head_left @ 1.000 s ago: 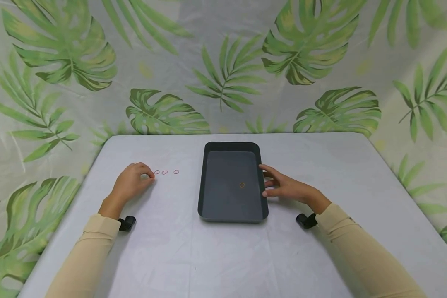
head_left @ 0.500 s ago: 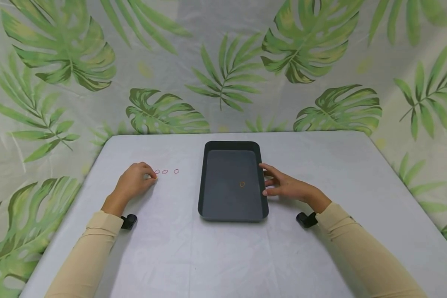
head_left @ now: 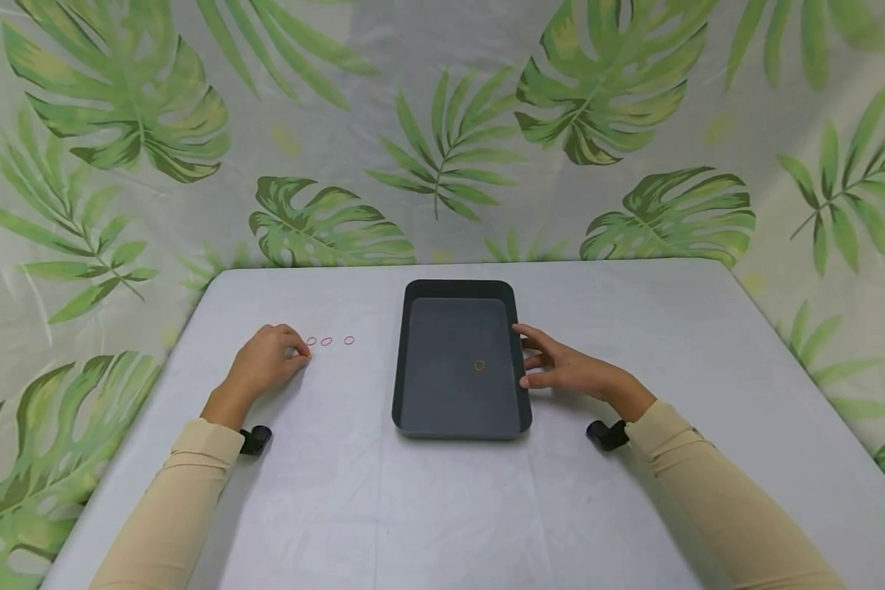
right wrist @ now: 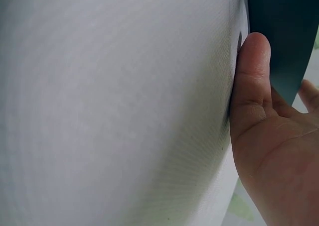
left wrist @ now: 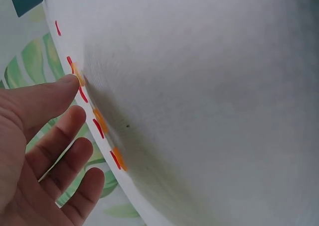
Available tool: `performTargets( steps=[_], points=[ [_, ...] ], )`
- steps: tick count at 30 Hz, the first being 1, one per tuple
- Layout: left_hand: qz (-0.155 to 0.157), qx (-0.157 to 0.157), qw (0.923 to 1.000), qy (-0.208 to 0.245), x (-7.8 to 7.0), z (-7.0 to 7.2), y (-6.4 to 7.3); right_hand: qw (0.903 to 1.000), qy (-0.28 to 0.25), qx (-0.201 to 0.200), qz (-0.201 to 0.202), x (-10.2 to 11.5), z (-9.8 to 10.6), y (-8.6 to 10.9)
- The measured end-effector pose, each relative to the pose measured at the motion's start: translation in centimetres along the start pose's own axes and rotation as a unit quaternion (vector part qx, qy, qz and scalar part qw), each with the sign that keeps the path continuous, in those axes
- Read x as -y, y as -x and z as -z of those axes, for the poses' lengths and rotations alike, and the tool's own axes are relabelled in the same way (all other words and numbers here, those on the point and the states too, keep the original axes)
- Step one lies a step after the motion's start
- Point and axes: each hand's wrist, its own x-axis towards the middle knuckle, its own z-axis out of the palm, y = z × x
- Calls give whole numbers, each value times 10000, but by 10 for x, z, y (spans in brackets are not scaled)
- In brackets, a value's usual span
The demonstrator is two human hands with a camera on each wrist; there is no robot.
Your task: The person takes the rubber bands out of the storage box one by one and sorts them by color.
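My left hand (head_left: 269, 359) is at the left of the table, thumb and index fingertips together. In the left wrist view an orange rubber band (left wrist: 79, 75) sits at the thumb tip, pinched there; the index finger is largely hidden. Red rubber bands (head_left: 327, 341) lie in a row beyond those fingertips, with other orange bands (left wrist: 100, 120) beside some in the left wrist view. A dark grey rectangular tray (head_left: 442, 422) stands mid-table, one orange band (head_left: 479, 370) on its floor. My right hand (head_left: 571, 373) touches the tray's right side with spread, mostly straight fingers.
A white cloth covers the table (head_left: 457, 516). Behind it hangs a leaf-patterned cloth (head_left: 479, 229). Each wrist carries a small black camera, the left one (head_left: 256, 440) and the right one (head_left: 606, 436) both close to the tabletop.
My left hand has shifted slightly to the right, its fingertips still together beside the red bands. The right hand and the tray stay in place.
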Motion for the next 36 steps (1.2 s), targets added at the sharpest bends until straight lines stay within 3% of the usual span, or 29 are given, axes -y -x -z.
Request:
performTargets(
  steps=[8, 13, 21, 25, 30, 36],
  points=[
    [201, -131, 9971, 725, 1, 3, -1, 10000, -3, 28, 34, 0, 0, 1],
    [-97, -190, 9958, 888, -13, 13, -6, 10000, 13, 25, -4, 1, 0, 1],
    [-909, 38, 9943, 563, -78, 54, -33, 9999, 73, -60, -37, 3, 0, 2],
    [-1352, 136, 9898, 427, -112, 66, -48, 10000, 76, -20, 25, 2, 0, 2],
    [-1854, 180, 9820, 320, -146, 60, -67, 10000, 46, 21, 54, 1, 0, 2],
    [-2228, 277, 9742, 213, -180, 32, -77, 10000, 25, 13, 2, -1, -1, 1]
  ],
)
